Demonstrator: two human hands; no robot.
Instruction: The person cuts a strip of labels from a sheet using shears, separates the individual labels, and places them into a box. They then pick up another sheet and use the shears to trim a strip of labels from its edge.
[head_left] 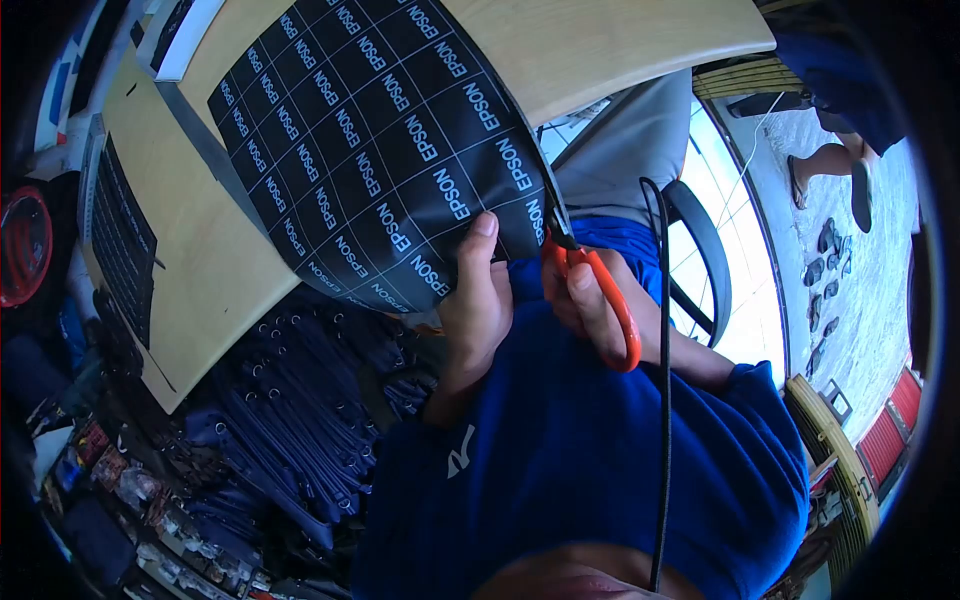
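A black sheet (350, 140) printed with EPSON lettering and a white grid spans the upper middle, bent over the table edge. My left hand (478, 305) grips its lower edge, thumb on the printed face and fingers mostly hidden behind. Wrapped round the orange handles of a pair of scissors (615, 310) is my right hand (590, 295). The scissor blades point up along the sheet's right edge; how far apart they are is hard to tell.
The light wooden table (620, 40) carries another dark printed piece (125, 240) at the left. Dark blue straps with metal rings (290, 410) lie below it. A black cord (664, 400) hangs before my shirt. Another person's legs (828, 165) and several shoes (825, 265) are at the right.
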